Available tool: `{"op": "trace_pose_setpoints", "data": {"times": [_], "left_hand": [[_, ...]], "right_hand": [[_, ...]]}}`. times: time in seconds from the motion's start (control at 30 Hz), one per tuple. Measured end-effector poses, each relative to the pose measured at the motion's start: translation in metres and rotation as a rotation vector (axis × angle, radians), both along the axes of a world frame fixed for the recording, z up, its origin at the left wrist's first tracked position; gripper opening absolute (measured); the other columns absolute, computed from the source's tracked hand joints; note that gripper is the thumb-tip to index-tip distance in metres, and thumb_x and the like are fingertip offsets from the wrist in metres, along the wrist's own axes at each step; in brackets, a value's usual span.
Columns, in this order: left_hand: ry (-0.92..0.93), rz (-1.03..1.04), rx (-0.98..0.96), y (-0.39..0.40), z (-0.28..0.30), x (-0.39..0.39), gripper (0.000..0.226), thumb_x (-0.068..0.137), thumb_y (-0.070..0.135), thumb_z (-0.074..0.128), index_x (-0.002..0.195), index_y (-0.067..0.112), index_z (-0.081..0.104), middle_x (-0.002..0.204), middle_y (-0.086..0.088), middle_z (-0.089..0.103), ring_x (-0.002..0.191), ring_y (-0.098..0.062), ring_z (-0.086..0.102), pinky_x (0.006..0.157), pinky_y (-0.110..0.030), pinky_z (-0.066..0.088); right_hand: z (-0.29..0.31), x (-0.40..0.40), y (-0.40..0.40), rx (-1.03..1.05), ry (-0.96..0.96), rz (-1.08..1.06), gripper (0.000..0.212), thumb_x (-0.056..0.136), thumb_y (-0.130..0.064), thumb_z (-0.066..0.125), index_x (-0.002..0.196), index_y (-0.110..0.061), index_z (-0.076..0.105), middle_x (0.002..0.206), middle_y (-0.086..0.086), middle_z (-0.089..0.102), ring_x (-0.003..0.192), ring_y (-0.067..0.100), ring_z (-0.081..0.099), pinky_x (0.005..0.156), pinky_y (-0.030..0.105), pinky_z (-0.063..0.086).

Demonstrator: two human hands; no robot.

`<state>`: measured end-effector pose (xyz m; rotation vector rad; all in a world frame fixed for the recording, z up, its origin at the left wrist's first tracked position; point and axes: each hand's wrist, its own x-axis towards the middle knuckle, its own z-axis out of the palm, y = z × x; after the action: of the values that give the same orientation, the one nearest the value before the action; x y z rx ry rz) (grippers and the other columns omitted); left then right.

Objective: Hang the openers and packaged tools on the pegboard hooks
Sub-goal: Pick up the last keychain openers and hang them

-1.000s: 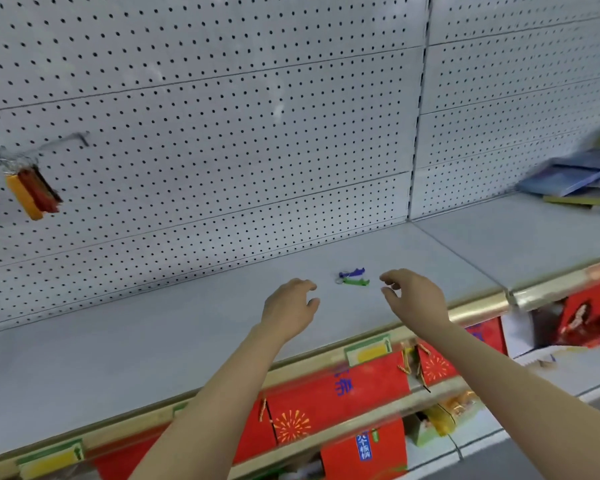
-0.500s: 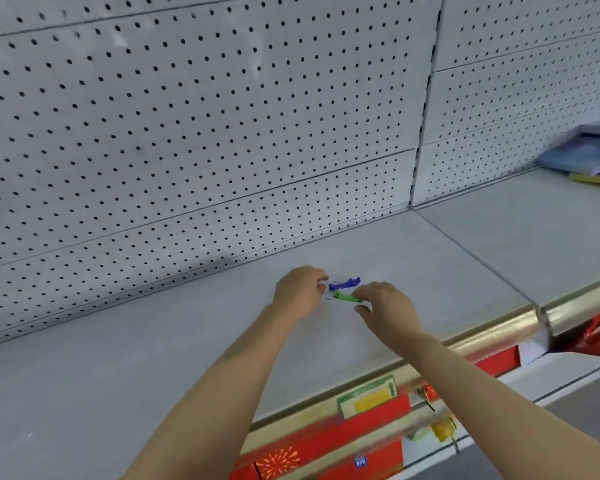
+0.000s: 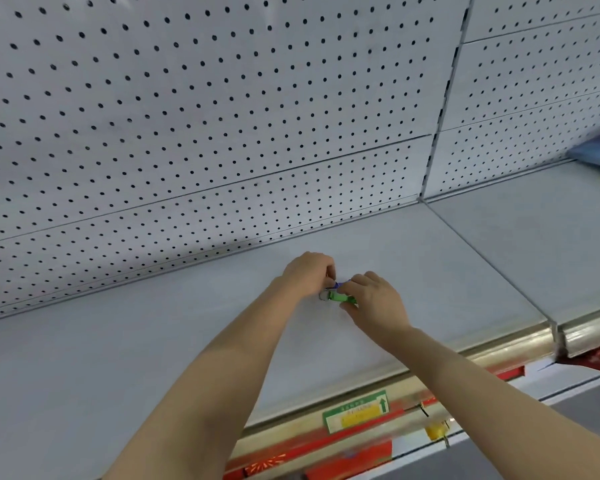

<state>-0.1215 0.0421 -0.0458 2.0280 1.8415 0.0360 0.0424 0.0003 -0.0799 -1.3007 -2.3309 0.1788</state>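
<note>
Both hands meet over the grey shelf (image 3: pixel 153 358) a little past the centre of the view, toward 3 o'clock. The left hand (image 3: pixel 309 273) has its fingers curled, the grip closed round the ring end of the openers; the key ring (image 3: pixel 324 295) shows just below its fingertips. The right hand (image 3: pixel 373 297), at 3 o'clock from the left, pinches the far end of the green opener (image 3: pixel 340 296), its grip clamped on it. A blue opener (image 3: pixel 341 283) sits just behind the green one, mostly hidden between the two hands, so its shape is hard to make out. The pegboard (image 3: pixel 222 116) rises behind the shelf toward 12 o'clock. On the shelf's front rail at 6 o'clock is a green and yellow price label (image 3: pixel 355 410) with an arrow; its writing is too blurred to read. Red packaging below is cut off by the frame edge
</note>
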Motion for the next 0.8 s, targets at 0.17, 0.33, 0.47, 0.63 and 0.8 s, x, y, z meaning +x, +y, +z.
{"op": "trace_pose_setpoints", "data": {"times": [0.17, 0.33, 0.47, 0.63, 0.8], "left_hand": [[0.014, 0.012, -0.159, 0.004, 0.003, 0.005, 0.021, 0.091, 0.021, 0.063, 0.108, 0.011, 0.069, 0.111, -0.008, 0.07, 0.104, -0.026, 0.064, 0.09, -0.037, 0.053], [-0.175, 0.194, -0.081, -0.001, 0.004, -0.01, 0.013, 0.087, 0.021, 0.071, 0.097, 0.012, 0.072, 0.107, -0.006, 0.073, 0.1, -0.023, 0.065, 0.085, -0.035, 0.053], [-0.618, 0.514, -0.125, -0.013, 0.011, -0.033, 0.011, 0.079, 0.012, 0.081, 0.083, 0.013, 0.072, 0.084, -0.005, 0.072, 0.079, -0.018, 0.066, 0.069, -0.027, 0.055], [-0.812, 0.609, -0.216, -0.029, 0.031, -0.056, 0.013, 0.079, 0.007, 0.081, 0.086, 0.009, 0.071, 0.076, -0.002, 0.069, 0.069, -0.012, 0.058, 0.065, -0.021, 0.051], [-0.922, 0.563, -0.238, -0.05, 0.042, -0.069, 0.021, 0.073, 0.013, 0.087, 0.086, 0.011, 0.071, 0.072, 0.003, 0.072, 0.063, -0.007, 0.059, 0.068, -0.019, 0.052]], "right_hand": [[-0.01, -0.006, 0.006, 0.003, -0.031, 0.023, 0.036, 0.05, -0.015, 0.09, 0.082, -0.019, 0.074, 0.07, -0.002, 0.065, 0.068, 0.028, 0.06, 0.061, 0.031, 0.049], [-0.009, -0.015, 0.009, 0.052, -0.059, 0.077, 0.037, 0.049, -0.017, 0.091, 0.081, -0.018, 0.074, 0.074, -0.001, 0.067, 0.067, 0.029, 0.061, 0.059, 0.031, 0.049], [-0.001, -0.029, 0.015, -0.056, -0.123, 0.107, 0.01, 0.076, -0.017, 0.077, 0.086, -0.017, 0.077, 0.085, 0.002, 0.07, 0.08, 0.03, 0.061, 0.064, 0.027, 0.039], [0.0, -0.036, 0.017, 0.038, -0.268, 0.145, 0.011, 0.065, -0.014, 0.083, 0.065, -0.02, 0.074, 0.062, -0.003, 0.064, 0.057, 0.023, 0.06, 0.051, 0.022, 0.035], [-0.006, -0.037, 0.003, 0.048, 0.043, -0.006, 0.007, 0.077, -0.016, 0.072, 0.07, -0.017, 0.071, 0.062, -0.002, 0.067, 0.058, 0.024, 0.061, 0.049, 0.026, 0.044]]}}
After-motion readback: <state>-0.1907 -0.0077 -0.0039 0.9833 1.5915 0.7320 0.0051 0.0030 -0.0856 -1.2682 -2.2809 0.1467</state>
